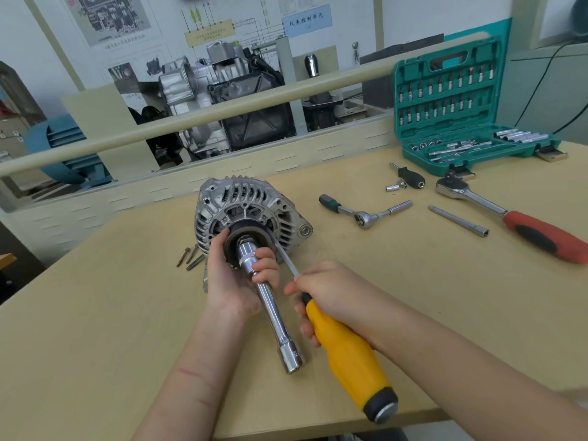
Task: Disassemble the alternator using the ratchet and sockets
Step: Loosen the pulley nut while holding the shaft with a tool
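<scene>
A silver alternator (251, 205) lies on the workbench, its black pulley (234, 246) facing me. A chrome socket with a long extension bar (270, 300) sits on the pulley nut and slants down toward me. My left hand (235, 278) curls round the pulley rim and the socket. My right hand (321, 291) grips a yellow-handled screwdriver (346, 354), its blade running up to the right edge of the pulley.
Several loose bolts (190, 256) lie left of the alternator. A small ratchet (362, 214), a bit driver handle (410, 178), a thin extension (458, 220) and a big red-handled ratchet (509, 218) lie at the right. An open green socket case (461, 100) stands at the back right.
</scene>
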Demonstrator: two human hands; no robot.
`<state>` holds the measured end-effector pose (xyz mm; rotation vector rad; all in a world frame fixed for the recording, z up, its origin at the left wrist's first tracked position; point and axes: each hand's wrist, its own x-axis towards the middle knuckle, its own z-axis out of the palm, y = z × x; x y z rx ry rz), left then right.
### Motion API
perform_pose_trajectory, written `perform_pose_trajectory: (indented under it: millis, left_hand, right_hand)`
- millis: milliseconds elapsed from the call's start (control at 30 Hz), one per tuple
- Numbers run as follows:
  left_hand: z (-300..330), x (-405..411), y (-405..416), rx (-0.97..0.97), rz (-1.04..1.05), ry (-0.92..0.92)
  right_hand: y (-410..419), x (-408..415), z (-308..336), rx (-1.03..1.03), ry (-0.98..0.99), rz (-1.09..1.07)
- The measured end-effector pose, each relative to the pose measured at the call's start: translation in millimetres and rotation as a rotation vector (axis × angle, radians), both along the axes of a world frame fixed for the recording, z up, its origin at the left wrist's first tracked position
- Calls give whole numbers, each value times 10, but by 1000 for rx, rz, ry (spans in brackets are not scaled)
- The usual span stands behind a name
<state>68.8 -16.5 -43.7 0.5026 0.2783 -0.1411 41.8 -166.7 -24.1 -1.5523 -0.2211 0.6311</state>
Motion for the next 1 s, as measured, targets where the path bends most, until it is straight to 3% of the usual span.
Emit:
perform_pose_trajectory:
  millis: [533, 1000]
  left_hand:
    - [22, 0, -11, 33, 2, 0]
    - [24, -10, -32, 39, 11, 3]
  right_hand:
    - [-198, 101, 34, 158, 139, 47]
    - [-73, 56, 126, -96, 71, 25]
